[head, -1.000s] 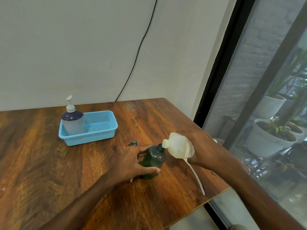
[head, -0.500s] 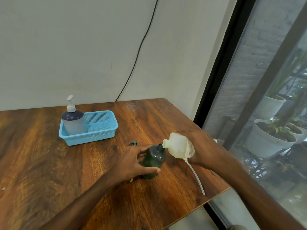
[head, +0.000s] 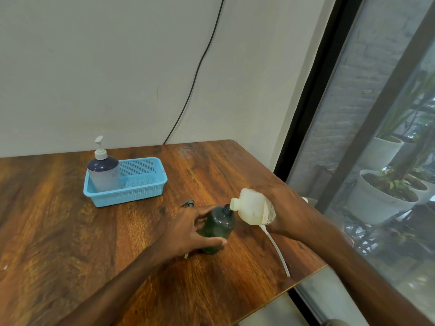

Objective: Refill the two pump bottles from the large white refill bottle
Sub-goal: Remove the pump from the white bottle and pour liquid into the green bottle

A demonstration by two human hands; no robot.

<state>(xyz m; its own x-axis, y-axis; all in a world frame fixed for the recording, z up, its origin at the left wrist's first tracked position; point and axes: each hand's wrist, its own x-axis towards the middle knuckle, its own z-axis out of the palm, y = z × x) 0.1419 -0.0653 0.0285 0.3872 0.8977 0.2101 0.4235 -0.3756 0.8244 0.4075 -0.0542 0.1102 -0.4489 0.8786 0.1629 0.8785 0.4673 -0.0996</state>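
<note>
Refill bottle [head: 253,207], gripped by right hand [head: 290,214], lies near-horizontal, neck pointing left at green bottle [head: 220,225] clasped by left hand [head: 186,231].

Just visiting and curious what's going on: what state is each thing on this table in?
Dark green plastic bottle: upright, pump off, gripped by left hand.
Large white refill bottle: tipped, mouth at green bottle's neck, held by right hand.
Grey pump bottle: upright in blue mesh basket, pump on.

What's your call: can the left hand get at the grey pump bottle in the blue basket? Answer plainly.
Probably yes: mostly bare wooden table lies between the left hand and the grey pump bottle in the blue plastic basket, but its grip holds the dark green bottle.
</note>
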